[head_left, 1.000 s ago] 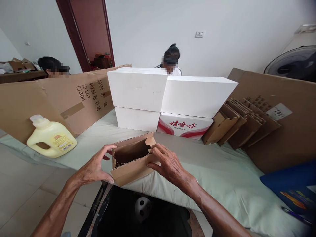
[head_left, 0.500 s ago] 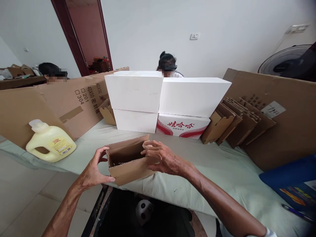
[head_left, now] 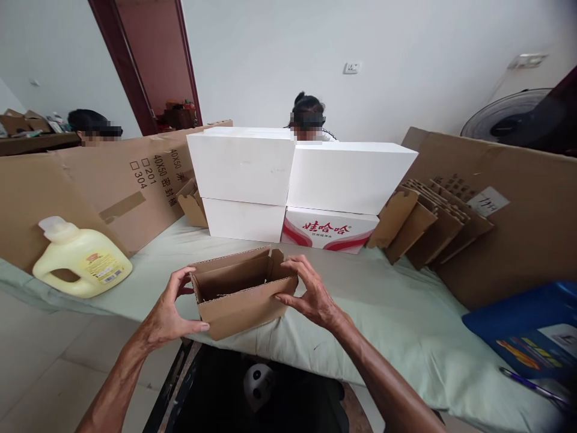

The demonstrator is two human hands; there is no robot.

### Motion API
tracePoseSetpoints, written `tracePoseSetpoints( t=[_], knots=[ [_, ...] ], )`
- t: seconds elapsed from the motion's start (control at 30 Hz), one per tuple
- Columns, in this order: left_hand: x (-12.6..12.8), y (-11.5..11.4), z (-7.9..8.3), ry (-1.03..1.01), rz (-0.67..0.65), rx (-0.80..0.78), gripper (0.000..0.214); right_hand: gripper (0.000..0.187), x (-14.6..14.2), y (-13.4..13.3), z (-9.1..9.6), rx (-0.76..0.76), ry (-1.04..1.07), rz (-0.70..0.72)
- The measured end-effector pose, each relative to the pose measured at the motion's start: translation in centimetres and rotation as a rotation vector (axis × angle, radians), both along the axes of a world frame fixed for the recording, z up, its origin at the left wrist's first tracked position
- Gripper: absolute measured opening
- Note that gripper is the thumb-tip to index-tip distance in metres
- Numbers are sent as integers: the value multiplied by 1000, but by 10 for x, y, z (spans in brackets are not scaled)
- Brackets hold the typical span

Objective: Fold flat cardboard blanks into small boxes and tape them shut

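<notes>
A small brown cardboard box (head_left: 246, 313) stands at the table's near edge, its open top facing up and loose flaps showing inside. My left hand (head_left: 174, 310) grips its left end, thumb on the front wall and fingers at the back corner. At the right end my right hand (head_left: 311, 294) holds the box, with the thumb against the front wall and the fingers over the far right edge. What lies at the bottom of the box is hidden.
White boxes (head_left: 243, 171) stand stacked behind. Folded cardboard pieces (head_left: 412, 231) lean at right by a large cardboard sheet (head_left: 532, 210). A yellow jug (head_left: 83, 258) is at left; a blue container (head_left: 532, 331) and a pen (head_left: 532, 385) lie at right. Two people sit beyond.
My right hand has shifted right, from the inner flap to the box's right end, and the box's right corner now shows. My left hand keeps its grip. The view has turned slightly.
</notes>
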State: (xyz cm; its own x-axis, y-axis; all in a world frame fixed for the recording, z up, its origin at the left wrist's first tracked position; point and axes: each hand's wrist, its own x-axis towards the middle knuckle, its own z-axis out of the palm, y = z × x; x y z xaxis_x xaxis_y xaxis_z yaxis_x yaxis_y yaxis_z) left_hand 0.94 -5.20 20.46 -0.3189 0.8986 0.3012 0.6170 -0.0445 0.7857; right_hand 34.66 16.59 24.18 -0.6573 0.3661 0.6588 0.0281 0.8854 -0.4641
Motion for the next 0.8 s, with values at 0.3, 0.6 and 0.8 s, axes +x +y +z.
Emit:
tracePoseSetpoints(
  t=[0.3, 0.6, 0.8],
  knots=[
    [2, 14, -12, -33, 213, 229, 111, 69, -8, -6, -19, -431, 105, -63],
    [13, 37, -12, -50, 494, 301, 149, 56, -8, -15, -43, -874, -78, 280],
    [-8, 44, -25, -415, 525, 176, 114, 42, -4, -25, -55, -817, -59, 253]
  ],
)
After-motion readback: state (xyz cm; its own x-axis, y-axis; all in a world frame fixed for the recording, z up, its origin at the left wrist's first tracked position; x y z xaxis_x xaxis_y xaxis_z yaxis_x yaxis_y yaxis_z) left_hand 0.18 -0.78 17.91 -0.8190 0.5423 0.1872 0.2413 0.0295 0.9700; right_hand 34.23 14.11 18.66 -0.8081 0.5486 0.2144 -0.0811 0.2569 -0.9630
